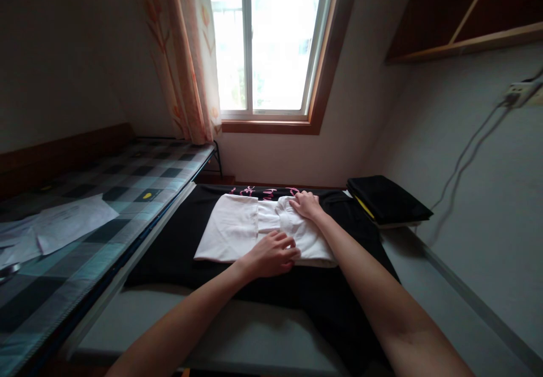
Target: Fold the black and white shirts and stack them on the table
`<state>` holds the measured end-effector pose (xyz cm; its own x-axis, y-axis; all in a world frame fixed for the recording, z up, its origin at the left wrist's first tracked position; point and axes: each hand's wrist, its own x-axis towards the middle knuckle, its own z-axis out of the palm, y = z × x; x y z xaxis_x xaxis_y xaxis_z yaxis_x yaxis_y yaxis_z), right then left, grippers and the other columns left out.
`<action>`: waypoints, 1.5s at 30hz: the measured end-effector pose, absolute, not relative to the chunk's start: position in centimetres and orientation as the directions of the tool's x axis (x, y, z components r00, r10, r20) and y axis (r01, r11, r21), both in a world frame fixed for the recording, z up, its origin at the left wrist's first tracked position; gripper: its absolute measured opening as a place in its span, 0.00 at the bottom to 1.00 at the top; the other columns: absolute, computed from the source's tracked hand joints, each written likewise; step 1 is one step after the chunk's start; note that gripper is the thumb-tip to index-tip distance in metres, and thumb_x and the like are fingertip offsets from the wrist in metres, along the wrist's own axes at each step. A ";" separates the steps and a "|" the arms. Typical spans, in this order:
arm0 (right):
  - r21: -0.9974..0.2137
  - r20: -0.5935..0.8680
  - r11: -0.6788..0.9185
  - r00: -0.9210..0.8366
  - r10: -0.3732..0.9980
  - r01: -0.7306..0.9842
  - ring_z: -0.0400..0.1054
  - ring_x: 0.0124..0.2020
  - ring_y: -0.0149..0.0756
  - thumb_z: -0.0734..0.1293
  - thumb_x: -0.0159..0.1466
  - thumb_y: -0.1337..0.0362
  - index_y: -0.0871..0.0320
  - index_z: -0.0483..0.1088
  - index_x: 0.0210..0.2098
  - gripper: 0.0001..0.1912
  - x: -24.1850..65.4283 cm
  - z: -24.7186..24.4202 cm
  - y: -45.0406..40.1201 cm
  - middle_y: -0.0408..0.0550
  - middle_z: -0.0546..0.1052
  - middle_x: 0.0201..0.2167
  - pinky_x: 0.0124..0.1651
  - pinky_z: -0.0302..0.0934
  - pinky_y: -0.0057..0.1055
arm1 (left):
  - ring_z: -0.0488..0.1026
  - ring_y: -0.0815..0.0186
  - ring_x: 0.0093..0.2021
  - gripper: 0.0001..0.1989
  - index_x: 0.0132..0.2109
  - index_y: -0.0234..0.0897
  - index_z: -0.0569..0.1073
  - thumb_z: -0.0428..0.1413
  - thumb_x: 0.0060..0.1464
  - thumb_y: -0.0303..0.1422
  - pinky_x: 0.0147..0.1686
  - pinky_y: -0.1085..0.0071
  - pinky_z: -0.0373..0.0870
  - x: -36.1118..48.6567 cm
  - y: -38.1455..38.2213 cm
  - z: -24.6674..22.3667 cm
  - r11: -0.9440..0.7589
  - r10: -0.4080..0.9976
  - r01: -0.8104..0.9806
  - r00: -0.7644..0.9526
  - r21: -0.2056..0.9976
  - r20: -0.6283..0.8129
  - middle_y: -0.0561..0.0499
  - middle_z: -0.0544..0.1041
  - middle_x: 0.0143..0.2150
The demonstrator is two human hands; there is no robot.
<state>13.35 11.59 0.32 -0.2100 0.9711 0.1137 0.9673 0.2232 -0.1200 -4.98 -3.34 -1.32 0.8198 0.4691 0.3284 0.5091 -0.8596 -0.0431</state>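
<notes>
Garment (wht) (234, 227) under L hand (275, 254) & R hand (307, 204).

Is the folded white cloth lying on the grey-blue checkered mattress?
No, the folded white cloth lies on spread black fabric, to the right of the checkered mattress.

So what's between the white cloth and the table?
A black cloth, spread under the white cloth on the table; the head view shows it.
</notes>
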 end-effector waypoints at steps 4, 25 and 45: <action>-0.151 0.103 0.251 -0.237 0.966 0.956 0.66 0.53 0.49 0.57 0.69 0.51 0.60 0.67 0.57 0.25 13.5 0.0 11.8 0.61 0.74 0.51 0.51 0.56 0.40 | 0.69 0.63 0.42 0.09 0.47 0.38 0.71 0.51 0.60 0.31 0.44 0.68 0.66 -4.8 -3.3 -1.2 -0.845 0.492 0.533 0.806 -0.042 0.329 0.47 0.73 0.44; -0.163 0.154 0.371 -0.348 0.925 0.914 0.68 0.50 0.45 0.54 0.71 0.55 0.57 0.70 0.45 0.18 10.2 -0.4 11.7 0.55 0.77 0.46 0.49 0.53 0.35 | 0.70 0.63 0.37 0.03 0.36 0.37 0.72 0.55 0.53 0.30 0.37 0.65 0.66 -5.8 -3.5 0.0 -0.835 0.510 0.541 0.829 -0.098 0.227 0.47 0.74 0.38; -0.221 0.209 0.329 -0.285 0.935 0.918 0.59 0.54 0.51 0.58 0.67 0.48 0.53 0.75 0.47 0.22 2.2 -0.2 10.2 0.57 0.70 0.54 0.54 0.49 0.44 | 0.78 0.52 0.42 0.17 0.43 0.35 0.79 0.55 0.52 0.41 0.39 0.63 0.69 -8.7 -2.5 2.1 -0.069 0.995 0.997 0.071 0.032 -0.066 0.38 0.80 0.39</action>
